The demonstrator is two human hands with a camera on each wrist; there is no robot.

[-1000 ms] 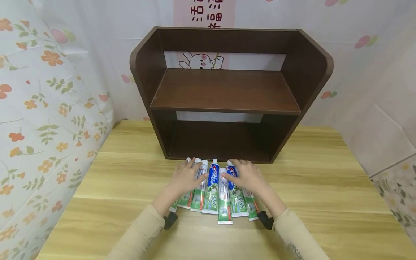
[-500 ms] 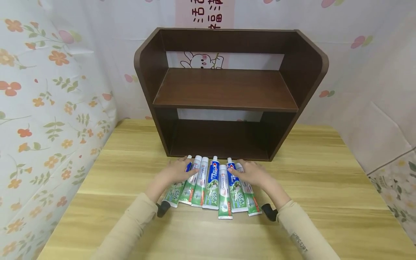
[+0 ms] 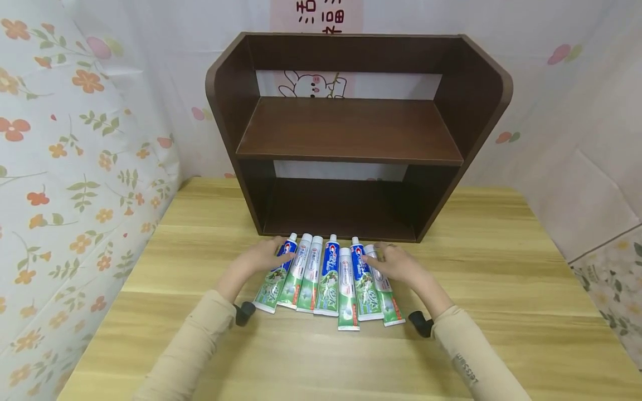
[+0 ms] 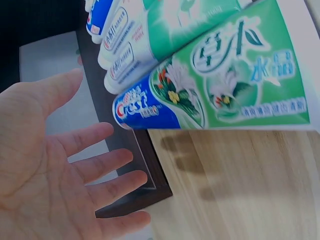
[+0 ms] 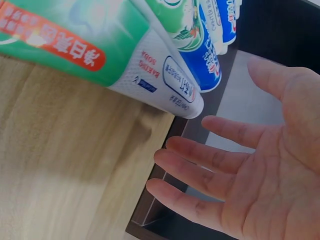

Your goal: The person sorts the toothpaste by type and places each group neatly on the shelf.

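Note:
Several toothpaste tubes lie side by side on the table in the head view, caps toward the shelf, fanned slightly. At the left end is a blue and green Crest toothpaste tube (image 3: 273, 278); my left hand (image 3: 254, 260) is beside its cap end. In the left wrist view the fingers are spread and hold nothing. A white and green toothpaste tube (image 3: 386, 295) forms the right end of the row. My right hand (image 3: 398, 262) is by its cap, fingers extended with nothing in them in the right wrist view. A blue and green tube (image 3: 329, 278) lies mid-row.
A dark brown two-tier shelf (image 3: 351, 159) stands right behind the caps, with bare boards. The wooden table (image 3: 321, 362) spreads around the row. Floral cloth (image 3: 85, 167) hangs at the left and pale cloth behind the shelf.
Both hands have moved outward, away from the middle of the row: left hand leftward, right hand rightward. The end tubes, partly covered before, now show more fully.

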